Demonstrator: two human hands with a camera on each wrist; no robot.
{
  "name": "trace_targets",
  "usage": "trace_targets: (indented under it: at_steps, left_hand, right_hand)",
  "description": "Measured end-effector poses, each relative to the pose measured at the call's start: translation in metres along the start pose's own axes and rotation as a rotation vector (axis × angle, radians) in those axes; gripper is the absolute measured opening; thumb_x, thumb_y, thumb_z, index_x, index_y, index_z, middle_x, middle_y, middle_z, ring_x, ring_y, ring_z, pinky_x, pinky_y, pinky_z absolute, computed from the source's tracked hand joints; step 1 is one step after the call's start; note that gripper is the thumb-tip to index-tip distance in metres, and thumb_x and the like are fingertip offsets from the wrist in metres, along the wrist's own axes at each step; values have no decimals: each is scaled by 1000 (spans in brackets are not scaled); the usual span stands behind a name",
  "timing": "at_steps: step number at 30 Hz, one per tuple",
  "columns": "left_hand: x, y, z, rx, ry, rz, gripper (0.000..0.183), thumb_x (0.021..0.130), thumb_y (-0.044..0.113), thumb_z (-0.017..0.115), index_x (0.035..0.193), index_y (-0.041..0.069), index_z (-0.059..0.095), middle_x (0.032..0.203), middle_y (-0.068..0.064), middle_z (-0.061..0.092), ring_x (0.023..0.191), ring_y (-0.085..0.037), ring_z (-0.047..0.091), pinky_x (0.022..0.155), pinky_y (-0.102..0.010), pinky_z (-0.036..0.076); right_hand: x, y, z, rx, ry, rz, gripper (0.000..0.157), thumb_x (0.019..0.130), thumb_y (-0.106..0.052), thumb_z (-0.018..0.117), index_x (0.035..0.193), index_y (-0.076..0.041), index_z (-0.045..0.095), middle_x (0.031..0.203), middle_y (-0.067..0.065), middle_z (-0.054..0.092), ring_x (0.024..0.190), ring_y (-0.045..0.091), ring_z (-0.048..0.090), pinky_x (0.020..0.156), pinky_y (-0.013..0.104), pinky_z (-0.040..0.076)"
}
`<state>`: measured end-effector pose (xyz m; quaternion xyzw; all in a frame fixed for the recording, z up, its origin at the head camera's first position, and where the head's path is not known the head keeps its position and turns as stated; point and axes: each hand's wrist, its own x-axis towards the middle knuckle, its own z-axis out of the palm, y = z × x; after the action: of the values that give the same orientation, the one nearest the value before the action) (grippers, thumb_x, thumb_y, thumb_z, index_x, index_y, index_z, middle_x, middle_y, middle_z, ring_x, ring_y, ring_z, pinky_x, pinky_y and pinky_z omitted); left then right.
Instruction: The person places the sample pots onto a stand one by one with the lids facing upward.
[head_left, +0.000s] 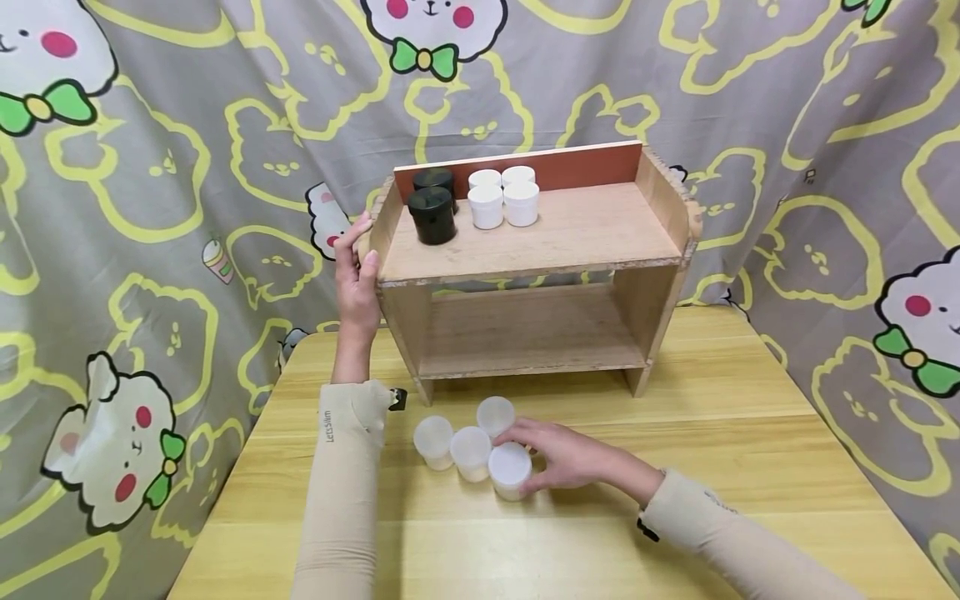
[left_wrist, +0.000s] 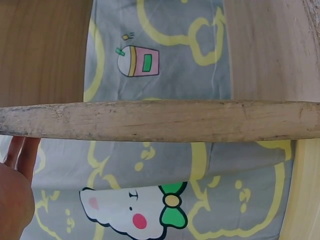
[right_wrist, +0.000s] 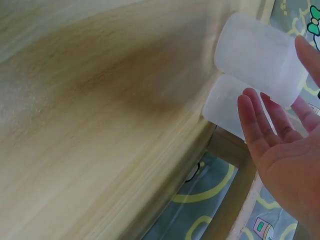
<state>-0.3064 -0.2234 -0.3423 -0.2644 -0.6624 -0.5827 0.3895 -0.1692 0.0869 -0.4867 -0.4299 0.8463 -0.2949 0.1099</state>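
My left hand (head_left: pixel 357 287) grips the upper left side panel of a two-tier wooden shelf (head_left: pixel 536 329), thumb at its front edge. In the left wrist view, its fingers (left_wrist: pixel 28 155) pass behind the panel's rim (left_wrist: pixel 165 120). On the table, several translucent plastic jars with lids stand in a cluster in front of the shelf. My right hand (head_left: pixel 566 454) is at the nearest jar (head_left: pixel 510 471), thumb at its front right and fingers at the back. In the right wrist view, the fingers (right_wrist: pixel 260 122) are fairly straight and spread beside this jar's lid (right_wrist: pixel 295 75).
Two black jars (head_left: pixel 433 217) and several small white jars (head_left: pixel 521 204) stand on the shelf's left and middle top board (head_left: pixel 585 229). Behind the shelf hangs a patterned grey curtain (head_left: pixel 270 125). The wooden table (head_left: pixel 712 375) extends on both sides of the shelf.
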Motion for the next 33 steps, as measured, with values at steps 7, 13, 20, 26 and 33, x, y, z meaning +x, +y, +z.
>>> trace_targets:
  at_steps: [7,13,20,26,33]
  left_hand:
    - [0,0,0,11,2,-2,47,96,21,51,139,2,50,156,-13,50,147,-19,44,119,-34,34]
    - [0,-2,0,24,0,3,48,95,23,52,139,3,50,156,-13,50,147,-19,44,119,-35,34]
    - [1,-1,0,24,3,10,49,95,24,52,139,2,50,156,-14,50,148,-20,43,120,-35,32]
    - [0,0,0,22,5,2,48,95,23,51,139,2,50,157,-14,50,147,-19,43,120,-35,33]
    - [-1,-1,-1,31,0,6,48,96,23,52,139,3,50,157,-12,50,148,-20,42,120,-35,33]
  right_hand:
    - [1,1,1,42,-10,28,63,82,-22,87,138,-16,60,137,2,61,118,16,60,95,34,56]
    - [0,2,-2,93,1,29,61,82,-20,88,136,-17,60,136,2,61,116,16,61,92,34,57]
    - [-3,-1,-14,96,40,43,64,80,-24,89,138,-21,60,137,1,61,109,16,64,91,41,58]
    - [-5,-6,-31,130,107,18,67,78,-26,90,138,-21,60,124,-5,61,111,13,62,96,44,56]
    - [-7,-14,-59,158,220,-69,62,82,-31,88,137,-17,62,122,0,63,110,14,62,95,38,57]
